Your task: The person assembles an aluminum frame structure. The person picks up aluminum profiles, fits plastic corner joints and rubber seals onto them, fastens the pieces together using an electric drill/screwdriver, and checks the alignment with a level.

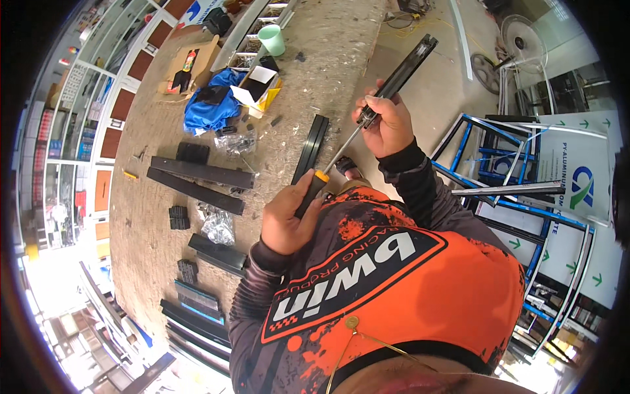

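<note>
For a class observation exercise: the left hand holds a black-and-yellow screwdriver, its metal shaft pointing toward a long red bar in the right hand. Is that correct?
Not the colour: the head view shows the long bar is black, not red. The left hand holds the screwdriver, the right hand the bar.

Pale green cup [272, 41], crumpled blue bundle [202, 115] and, farther right, round fan [520, 43]

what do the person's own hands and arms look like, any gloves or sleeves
The left hand and right hand are bare, without gloves. The left sleeve is long, mottled dark and greyish; the right sleeve is long too, black toward the wrist and greyer higher up. Both end in dark cuffs.
</note>
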A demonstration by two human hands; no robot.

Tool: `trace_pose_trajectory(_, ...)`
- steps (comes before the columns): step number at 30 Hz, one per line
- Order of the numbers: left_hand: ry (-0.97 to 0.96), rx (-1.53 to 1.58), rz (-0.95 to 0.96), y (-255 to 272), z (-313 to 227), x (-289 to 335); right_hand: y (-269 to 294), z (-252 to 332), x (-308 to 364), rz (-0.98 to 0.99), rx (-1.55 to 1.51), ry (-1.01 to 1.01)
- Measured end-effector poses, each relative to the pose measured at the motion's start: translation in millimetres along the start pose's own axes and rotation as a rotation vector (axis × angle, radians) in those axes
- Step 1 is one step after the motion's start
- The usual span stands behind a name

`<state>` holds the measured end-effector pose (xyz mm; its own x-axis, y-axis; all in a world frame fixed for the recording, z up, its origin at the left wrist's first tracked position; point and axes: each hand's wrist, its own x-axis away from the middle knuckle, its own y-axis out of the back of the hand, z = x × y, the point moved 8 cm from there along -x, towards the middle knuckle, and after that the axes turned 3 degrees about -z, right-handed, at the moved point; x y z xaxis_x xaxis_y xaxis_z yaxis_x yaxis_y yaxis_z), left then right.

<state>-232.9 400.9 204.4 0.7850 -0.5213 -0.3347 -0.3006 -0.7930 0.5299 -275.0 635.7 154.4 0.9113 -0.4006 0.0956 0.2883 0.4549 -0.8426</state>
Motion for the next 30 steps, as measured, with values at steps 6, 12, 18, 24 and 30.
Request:
trace_pose_trajectory(6,-0.122,-0.331,-0.140,23.2,-4.8,8.5,-5.2,-24.1,-2.9,0.031,0.083,-0.066)
trace_pose_trajectory(12,0.094,-0.149,-0.102,29.3,23.8,21.5,-7.2,-39.0,-10.2,-0.018,0.233,0.015)
trace_pose_trajectory(18,0.798,1.043,0.066,-5.8,75.0,38.8,-11.6,-36.8,-20.1,0.048,0.341,0.059)
trace_pose_trajectory(24,0.071,-0.130,-0.185,27.6,27.5,14.3,-10.2,-38.5,-19.2,0.049,0.386,0.068)
trace_pose_trajectory(30,0.618,0.426,0.053,9.9,71.8,36.5,-0.4,-42.1,-19.3,0.052,0.267,-0.022)
